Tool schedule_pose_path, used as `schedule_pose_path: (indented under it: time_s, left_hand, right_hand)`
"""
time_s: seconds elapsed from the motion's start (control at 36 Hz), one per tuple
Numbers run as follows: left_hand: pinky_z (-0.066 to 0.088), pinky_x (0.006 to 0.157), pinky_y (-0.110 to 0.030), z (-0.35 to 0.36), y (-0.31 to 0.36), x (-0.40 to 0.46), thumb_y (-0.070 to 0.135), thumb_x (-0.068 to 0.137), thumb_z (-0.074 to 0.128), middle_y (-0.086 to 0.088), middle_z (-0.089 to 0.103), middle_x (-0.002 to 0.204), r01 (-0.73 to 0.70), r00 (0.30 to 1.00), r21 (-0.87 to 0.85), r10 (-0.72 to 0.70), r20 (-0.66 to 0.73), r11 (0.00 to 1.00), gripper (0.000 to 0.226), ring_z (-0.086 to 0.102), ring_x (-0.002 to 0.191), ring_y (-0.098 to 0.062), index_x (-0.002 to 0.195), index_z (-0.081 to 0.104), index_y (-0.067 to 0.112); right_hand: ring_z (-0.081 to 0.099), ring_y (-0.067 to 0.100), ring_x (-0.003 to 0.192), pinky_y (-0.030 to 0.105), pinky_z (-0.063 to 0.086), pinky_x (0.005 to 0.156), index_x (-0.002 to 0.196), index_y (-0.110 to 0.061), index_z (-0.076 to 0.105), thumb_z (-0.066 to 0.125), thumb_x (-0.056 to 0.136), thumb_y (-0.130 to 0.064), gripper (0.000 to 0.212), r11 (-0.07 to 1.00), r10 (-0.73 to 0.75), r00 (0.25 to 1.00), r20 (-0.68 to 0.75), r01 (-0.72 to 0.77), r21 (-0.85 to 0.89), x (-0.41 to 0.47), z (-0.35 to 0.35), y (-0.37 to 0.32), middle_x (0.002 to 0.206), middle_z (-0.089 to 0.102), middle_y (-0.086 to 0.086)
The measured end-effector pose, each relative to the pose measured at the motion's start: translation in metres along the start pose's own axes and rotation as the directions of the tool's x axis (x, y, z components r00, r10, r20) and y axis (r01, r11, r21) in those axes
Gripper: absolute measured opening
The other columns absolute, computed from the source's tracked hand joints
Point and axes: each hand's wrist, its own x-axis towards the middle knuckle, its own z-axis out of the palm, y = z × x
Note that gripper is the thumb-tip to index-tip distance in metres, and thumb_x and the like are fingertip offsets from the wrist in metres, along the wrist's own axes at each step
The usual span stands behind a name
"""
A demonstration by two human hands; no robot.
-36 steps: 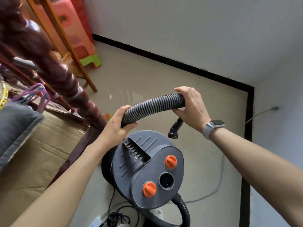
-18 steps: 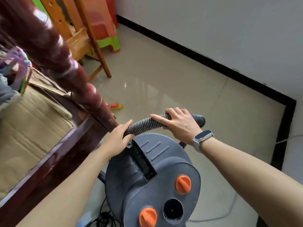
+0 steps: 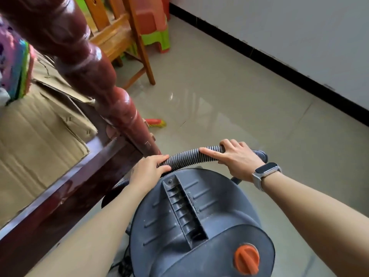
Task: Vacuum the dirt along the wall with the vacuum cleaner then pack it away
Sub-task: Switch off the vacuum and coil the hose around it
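Observation:
A dark grey drum vacuum cleaner (image 3: 199, 222) with a slotted handle and an orange knob (image 3: 247, 259) stands below me on the floor. Its ribbed grey hose (image 3: 185, 156) lies across the far edge of the lid. My left hand (image 3: 149, 166) grips the hose at its left end, close to the bed post. My right hand (image 3: 238, 158), with a watch on the wrist, holds the hose farther right, index finger stretched along it. The hose's dark end (image 3: 261, 154) sticks out past my right hand.
A dark red bed post (image 3: 95, 76) and bed rail (image 3: 60, 194) stand at the left, with cardboard (image 3: 36, 132) on the bed. A wooden chair (image 3: 123, 37) and stacked plastic stools (image 3: 153, 27) are beyond. A small brush (image 3: 155, 122) lies on the tiles. Black skirting (image 3: 279, 66) lines the white wall.
Both hands have lowered the hose from a raised arch down onto the vacuum's lid. The view has moved closer to the vacuum and turned toward the bed post.

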Motion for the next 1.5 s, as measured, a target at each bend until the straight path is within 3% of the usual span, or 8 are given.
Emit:
schedule_pose_path:
  time_s: [0.14,0.47,0.64,0.72,0.89,1.03,1.28,1.5]
  left_hand:
    - [0.040,0.095,-0.035,0.002,0.008,-0.003,0.051,0.091,0.055,0.001,0.056,0.137,0.108,0.994,0.161,-0.112,0.016,0.981,0.044,0.049,0.126,-0.028,0.135,0.047,0.047]
    - [0.034,0.102,-0.030,0.008,0.010,0.017,0.050,0.091,0.057,0.021,0.029,0.152,0.123,0.985,0.170,-0.141,0.097,0.978,0.046,0.037,0.137,-0.014,0.135,0.049,0.045]
    - [0.033,0.105,-0.033,0.004,0.008,0.022,0.044,0.087,0.066,0.010,0.033,0.153,0.147,0.974,0.112,-0.163,0.159,0.983,0.045,0.036,0.138,-0.019,0.131,0.056,0.039]
    - [0.030,0.108,-0.031,-0.001,0.007,0.025,0.034,0.084,0.071,0.000,0.041,0.150,0.140,0.971,0.043,-0.145,0.192,0.989,0.045,0.039,0.136,-0.024,0.128,0.061,0.031]
    - [0.039,0.099,-0.028,-0.001,0.011,0.015,0.026,0.085,0.071,-0.005,0.064,0.125,0.149,0.980,-0.033,-0.144,0.134,0.988,0.040,0.055,0.120,-0.023,0.124,0.065,0.023]
    - [0.040,0.093,-0.026,0.002,0.013,0.010,0.024,0.087,0.068,-0.004,0.066,0.122,0.126,0.988,-0.049,-0.120,0.100,0.991,0.036,0.056,0.117,-0.022,0.123,0.066,0.022]
    - [0.041,0.100,-0.033,0.008,0.010,0.010,0.030,0.088,0.067,-0.010,0.064,0.126,0.150,0.987,-0.028,-0.147,0.069,0.988,0.041,0.053,0.122,-0.029,0.128,0.062,0.023]
    - [0.041,0.098,-0.037,0.016,0.014,0.009,0.032,0.090,0.064,-0.009,0.062,0.127,0.195,0.981,0.001,-0.195,0.002,0.981,0.039,0.049,0.123,-0.032,0.129,0.061,0.026]
  right_hand:
    - [0.039,0.024,0.101,0.036,0.039,0.088,0.132,-0.059,-0.021,0.036,0.094,-0.006,0.086,1.000,-0.018,1.000,0.007,0.018,0.011,0.009,0.007,0.002,0.115,0.038,0.004]
    - [0.043,0.025,0.102,0.033,0.037,0.081,0.141,-0.057,-0.010,0.036,0.101,-0.023,0.069,0.999,0.013,0.997,0.072,-0.016,0.040,0.008,0.020,0.000,0.118,0.040,0.003]
    - [0.053,0.030,0.111,0.036,0.042,0.091,0.152,-0.033,0.016,0.050,0.095,-0.044,0.068,0.980,0.098,0.985,0.146,-0.120,0.156,-0.002,-0.004,-0.005,0.120,0.051,0.009]
    - [0.056,0.032,0.109,0.037,0.045,0.089,0.133,-0.018,0.045,0.056,0.090,-0.045,0.052,0.931,0.180,0.956,0.231,-0.242,0.273,-0.002,-0.014,-0.011,0.117,0.061,0.011]
    - [0.053,0.025,0.114,0.033,0.042,0.096,0.130,-0.020,0.047,0.061,0.086,-0.055,0.058,0.762,0.234,0.896,0.378,-0.411,0.500,-0.007,-0.026,-0.009,0.125,0.057,0.006]
    - [0.055,0.022,0.102,0.032,0.042,0.086,0.114,-0.020,0.051,0.059,0.084,-0.061,0.051,0.766,0.243,0.833,0.496,-0.479,0.429,-0.022,-0.037,0.000,0.109,0.058,0.001]
    - [0.054,0.017,0.080,0.031,0.040,0.069,0.078,-0.030,0.043,0.062,0.082,-0.057,0.034,0.742,0.318,0.803,0.505,-0.542,0.395,-0.062,-0.020,0.019,0.080,0.055,-0.007]
    - [0.059,0.022,0.085,0.034,0.049,0.079,0.113,-0.033,0.050,0.047,0.085,-0.069,0.045,0.772,0.430,0.847,0.314,-0.525,0.357,-0.089,-0.027,0.013,0.089,0.062,-0.003]
